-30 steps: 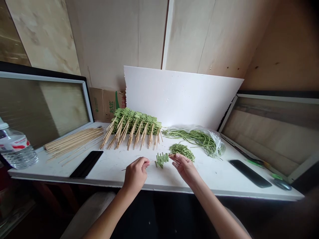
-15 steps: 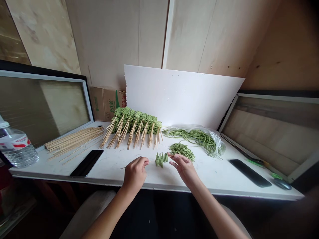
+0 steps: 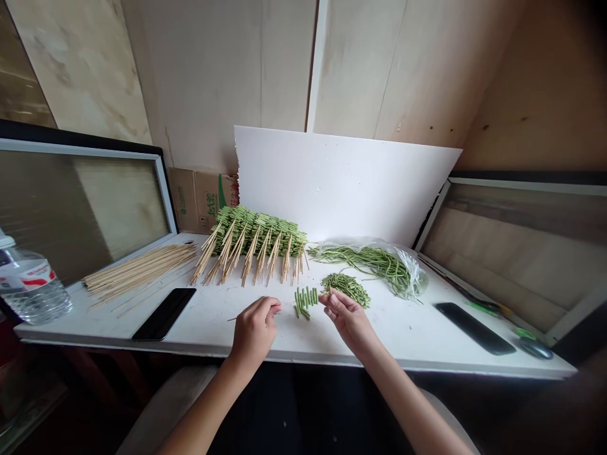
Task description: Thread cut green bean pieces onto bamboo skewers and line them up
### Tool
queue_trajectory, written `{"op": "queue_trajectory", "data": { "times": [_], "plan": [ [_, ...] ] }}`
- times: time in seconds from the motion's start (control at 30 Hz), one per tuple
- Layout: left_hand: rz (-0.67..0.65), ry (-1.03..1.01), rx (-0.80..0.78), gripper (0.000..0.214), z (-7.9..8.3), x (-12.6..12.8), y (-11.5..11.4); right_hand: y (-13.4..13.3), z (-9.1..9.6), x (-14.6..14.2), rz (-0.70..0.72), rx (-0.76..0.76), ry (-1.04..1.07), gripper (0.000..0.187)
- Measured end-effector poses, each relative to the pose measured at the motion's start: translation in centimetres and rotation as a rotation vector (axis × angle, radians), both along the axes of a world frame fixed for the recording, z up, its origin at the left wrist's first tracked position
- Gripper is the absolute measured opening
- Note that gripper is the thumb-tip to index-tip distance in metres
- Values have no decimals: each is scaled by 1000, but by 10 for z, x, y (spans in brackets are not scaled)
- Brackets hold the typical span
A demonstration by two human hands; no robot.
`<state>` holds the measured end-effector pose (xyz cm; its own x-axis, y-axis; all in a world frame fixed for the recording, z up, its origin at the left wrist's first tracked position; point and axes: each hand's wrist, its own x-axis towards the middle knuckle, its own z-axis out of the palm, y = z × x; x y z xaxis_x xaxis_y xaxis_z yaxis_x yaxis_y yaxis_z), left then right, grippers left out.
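My left hand (image 3: 253, 328) is closed in a pinch on a thin bamboo skewer (image 3: 233, 318) that carries a short row of green bean pieces (image 3: 306, 299). My right hand (image 3: 345, 316) is pinched at the skewer's right end, by the last bean piece. Just behind my right hand lies a small heap of cut bean pieces (image 3: 346, 285). Further back, a clear plastic bag holds long uncut beans (image 3: 379, 262). A stack of finished bean skewers (image 3: 256, 240) lies at the back middle. Bare skewers (image 3: 137, 268) are piled to the left.
All of it rests on a white table (image 3: 417, 335). A black phone (image 3: 164, 313) lies left of my hands, a water bottle (image 3: 28, 287) at the far left edge. A dark flat object (image 3: 474, 328) and a knife (image 3: 478, 303) lie at the right. A white foam board (image 3: 341, 183) leans behind.
Both hands have stayed at the skewer. My right hand has shifted a little, and the row of bean pieces has edged slightly up and left.
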<state>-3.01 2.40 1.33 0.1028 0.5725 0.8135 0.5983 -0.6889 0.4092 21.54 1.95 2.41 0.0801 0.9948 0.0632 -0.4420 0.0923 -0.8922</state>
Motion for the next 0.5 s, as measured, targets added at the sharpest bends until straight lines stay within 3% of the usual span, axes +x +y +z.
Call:
{"op": "queue_trajectory", "data": {
  "times": [0.23, 0.5],
  "plan": [
    [-13, -37, -40, 25, 2, 0, -1, -6, 6, 1, 65, 19, -58, 31],
    [19, -95, -76, 19, 4, -4, 2, -2, 9, 10, -62, 12, -38, 31]
  ]
}}
